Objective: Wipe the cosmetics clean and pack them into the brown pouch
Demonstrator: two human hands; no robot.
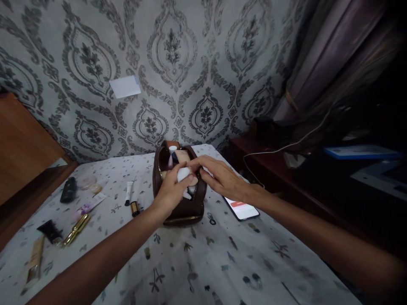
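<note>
A brown toiletry bag stands unzipped on the bed, packed with cosmetics. My left hand is over its opening, thumb and fingers closed round a smooth white rounded item whose exact kind I cannot make out. My right hand reaches across the bag's right rim. Its index finger stretches toward the white item, and the other fingers bend loosely near the rim. Inside the bag, a beige tube and a white-capped bottle stand upright behind my left hand.
Left of the bag lie a small white tube, a gold-and-black bottle, a gold tube, a black tube and a dark green bottle. A lit phone is at the right. The patterned wall rises behind.
</note>
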